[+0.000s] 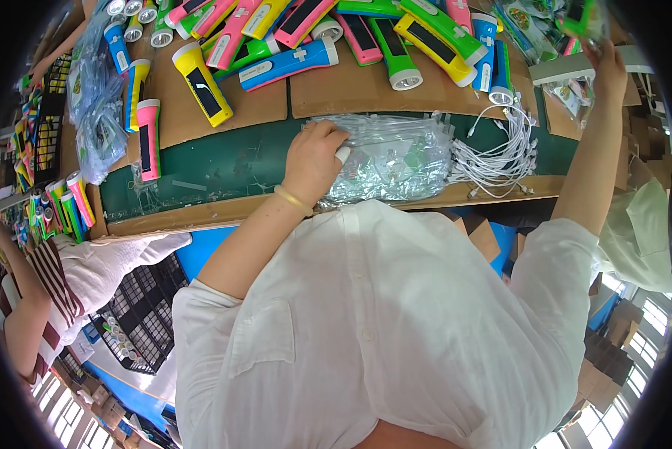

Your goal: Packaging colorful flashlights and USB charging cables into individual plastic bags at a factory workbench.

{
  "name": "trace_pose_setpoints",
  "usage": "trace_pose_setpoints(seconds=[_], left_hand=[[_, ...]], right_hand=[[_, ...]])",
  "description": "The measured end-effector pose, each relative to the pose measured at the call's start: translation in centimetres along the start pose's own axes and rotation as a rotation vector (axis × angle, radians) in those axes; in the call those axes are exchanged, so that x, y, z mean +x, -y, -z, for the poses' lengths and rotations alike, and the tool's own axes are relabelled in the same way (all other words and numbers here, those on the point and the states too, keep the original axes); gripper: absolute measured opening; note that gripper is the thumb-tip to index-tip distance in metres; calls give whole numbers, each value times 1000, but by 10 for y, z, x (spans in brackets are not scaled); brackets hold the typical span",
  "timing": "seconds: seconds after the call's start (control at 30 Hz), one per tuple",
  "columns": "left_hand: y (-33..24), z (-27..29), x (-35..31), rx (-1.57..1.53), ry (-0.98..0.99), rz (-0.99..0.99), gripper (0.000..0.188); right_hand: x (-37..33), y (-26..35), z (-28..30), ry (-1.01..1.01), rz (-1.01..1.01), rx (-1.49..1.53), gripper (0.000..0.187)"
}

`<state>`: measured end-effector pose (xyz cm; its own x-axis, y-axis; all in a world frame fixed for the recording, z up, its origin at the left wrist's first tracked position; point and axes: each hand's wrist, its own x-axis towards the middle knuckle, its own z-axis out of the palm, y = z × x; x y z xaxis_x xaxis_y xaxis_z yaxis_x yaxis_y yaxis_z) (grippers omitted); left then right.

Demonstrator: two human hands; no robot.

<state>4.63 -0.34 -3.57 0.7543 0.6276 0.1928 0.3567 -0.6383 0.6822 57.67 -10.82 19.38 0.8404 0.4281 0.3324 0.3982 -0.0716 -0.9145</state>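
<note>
My left hand (315, 161) is curled at the left end of a stack of clear plastic bags (396, 165), its fingers closed on the bags' edge. White material covers the thumb tip. Far out to the right, my right hand (607, 66) is raised over the table's side and grips a clear bag with a green item (579, 19) in it, partly cut by the dark rim. White charging cables (500, 153) lie in a loose bundle beside the bag stack. Beyond them, flashlights (289, 63) in yellow, pink, green and blue are heaped on cardboard.
A pink flashlight (149, 138) lies at the left, near a long heap of clear bags (96, 105). Filled bags (572, 93) lie by a grey bar (553, 71) at the right. A co-worker's arm (25, 299) and a black crate (141, 322) show at the lower left.
</note>
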Motion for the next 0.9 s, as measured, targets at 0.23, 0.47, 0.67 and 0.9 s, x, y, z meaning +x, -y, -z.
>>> trace_pose_setpoints(seconds=[0.23,0.47,0.67,0.9], left_hand=[[-4,-8,7,58,-25,-10,17],[3,-17,4,-142,-42,-12,17],[-4,6,-2,-166,-25,-11,17],[11,39,-27,-394,-50,299,16]], right_hand=[[-108,4,-78,487,161,-146,34],[-308,-36,-171,1117,391,-314,24],[-324,-46,-188,1128,639,-354,20],[-321,-49,-193,1116,610,-227,23]])
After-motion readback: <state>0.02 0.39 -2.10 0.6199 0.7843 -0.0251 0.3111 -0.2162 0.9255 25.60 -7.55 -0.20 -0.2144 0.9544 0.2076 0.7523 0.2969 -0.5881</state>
